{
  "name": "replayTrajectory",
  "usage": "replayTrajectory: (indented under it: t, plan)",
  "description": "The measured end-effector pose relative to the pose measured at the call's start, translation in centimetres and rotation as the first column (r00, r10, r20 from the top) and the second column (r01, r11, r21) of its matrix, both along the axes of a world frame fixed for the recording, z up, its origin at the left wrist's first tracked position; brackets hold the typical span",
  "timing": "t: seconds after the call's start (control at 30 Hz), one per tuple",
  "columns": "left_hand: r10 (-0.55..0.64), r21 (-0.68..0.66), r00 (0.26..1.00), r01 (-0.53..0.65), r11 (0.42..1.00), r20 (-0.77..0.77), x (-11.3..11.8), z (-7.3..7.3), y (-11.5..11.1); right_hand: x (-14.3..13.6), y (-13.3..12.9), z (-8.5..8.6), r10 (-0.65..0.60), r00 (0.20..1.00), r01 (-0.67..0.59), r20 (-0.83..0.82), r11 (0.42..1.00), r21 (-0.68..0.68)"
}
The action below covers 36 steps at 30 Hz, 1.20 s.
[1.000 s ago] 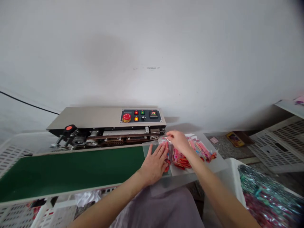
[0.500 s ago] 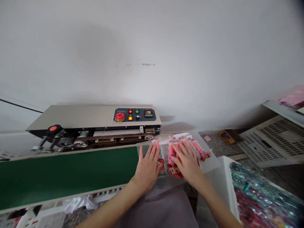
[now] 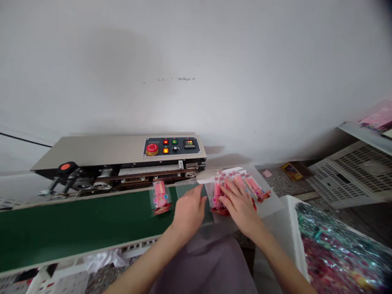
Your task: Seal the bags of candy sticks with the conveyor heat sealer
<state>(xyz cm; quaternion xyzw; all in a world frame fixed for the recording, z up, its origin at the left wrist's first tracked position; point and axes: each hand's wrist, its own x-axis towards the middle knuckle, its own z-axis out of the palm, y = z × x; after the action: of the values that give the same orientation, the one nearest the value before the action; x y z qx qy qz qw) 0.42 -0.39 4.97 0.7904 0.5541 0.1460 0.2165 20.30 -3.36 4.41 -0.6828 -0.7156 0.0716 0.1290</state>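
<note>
Several small clear packets of pink sticks (image 3: 254, 188) lie in an overlapping row on a clear plastic sheet (image 3: 271, 208) at the right end of the machine. My right hand (image 3: 240, 208) rests on these packets, fingers spread and open. To its left, my left hand (image 3: 189, 210) is over the near end of the sheet, its thumb apart from its bent fingers and no packet visible in it. One single packet (image 3: 161, 198) lies on the green conveyor belt (image 3: 92, 220), left of my left hand and just below the sealing machine's brown band (image 3: 147, 174).
Behind the belt stands the sealing machine (image 3: 101, 151) with a lit control panel (image 3: 173, 147) and a red stop button (image 3: 152, 149). A white foam box (image 3: 301, 249) full of shiny wrapped packets stands at right. Beyond it are a plastic crate (image 3: 352, 175) and a small carton (image 3: 295, 171).
The single packet that was under my left hand now lies farther left on the belt, away from it. My left fingers have bent. My right hand stays on the row of packets.
</note>
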Motion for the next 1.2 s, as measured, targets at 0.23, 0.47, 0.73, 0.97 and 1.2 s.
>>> replayTrajectory:
  t: [0.23,0.47,0.73,0.97,1.2]
  plan:
    - [0.15,-0.251,0.958,-0.087,0.964,0.244,4.5,-1.5,2.2,1.9,-0.5,-0.9,-0.024,0.992,0.025,0.122,1.0,-0.013]
    - [0.223,-0.217,0.911,-0.153,0.964,0.348,3.3,-2.3,2.2,1.3,-0.3,-0.3,0.096,0.993,-0.094,0.066,0.995,-0.022]
    - [0.193,-0.122,0.921,-0.16,0.979,0.338,2.8,-3.0,1.9,0.4,1.8,1.0,0.162,0.984,-0.163,-0.078,0.986,-0.018]
    - [0.041,0.133,0.904,-0.107,0.985,0.426,1.9,-3.2,1.1,0.8,8.6,2.8,0.048,0.918,-0.058,-0.394,0.998,-0.012]
    - [0.098,0.027,0.789,-0.143,0.989,0.606,1.0,-3.0,1.4,0.3,8.4,3.5,0.097,0.919,-0.132,-0.381,0.989,-0.065]
